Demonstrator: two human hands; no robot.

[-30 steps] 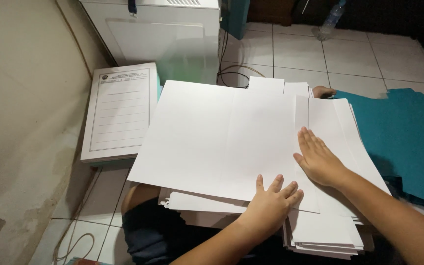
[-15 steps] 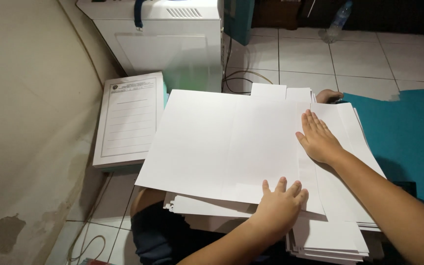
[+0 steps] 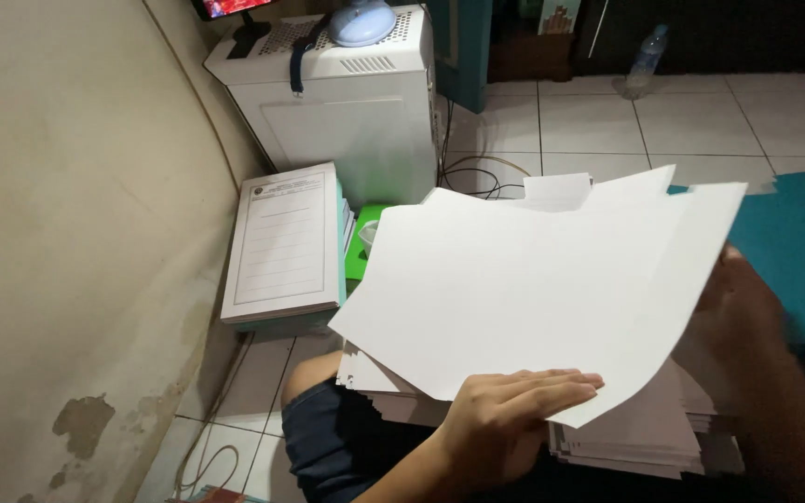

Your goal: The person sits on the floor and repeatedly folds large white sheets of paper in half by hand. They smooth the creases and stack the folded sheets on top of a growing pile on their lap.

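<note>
Far left: a cream wall [image 3: 58, 233] with peeling patches low down. Beside it on the tiled floor [image 3: 682, 121], a stack of printed forms [image 3: 283, 244] bound in pale green, lying flat, just in front of a white computer case [image 3: 347, 102] with a blue rounded object [image 3: 362, 20] resting on top. Behind the forms, a green thing [image 3: 361, 244] partly hidden by paper, and dark cables [image 3: 468, 172] curling on the tiles.

Centre: a large white sheet [image 3: 533, 289] lifted and tilted up off a thick pile of white paper [image 3: 635, 433] resting on the lap. Left hand [image 3: 505, 419] at the sheet's lower edge, fingers [image 3: 552, 387] extended and laid nearly flat along the paper, thumb hidden underneath, apparently pinching the edge. A second sheet just behind the first, its upper corner showing above.

Right: right hand [image 3: 747, 317] behind the sheet's right edge, blurred and mostly hidden; impossible to tell whether its fingers grip or lie loose. Beyond it, teal paper [image 3: 794, 251] spread on the floor. Far back, a clear plastic bottle [image 3: 647, 56] standing upright near a dark doorway.
</note>
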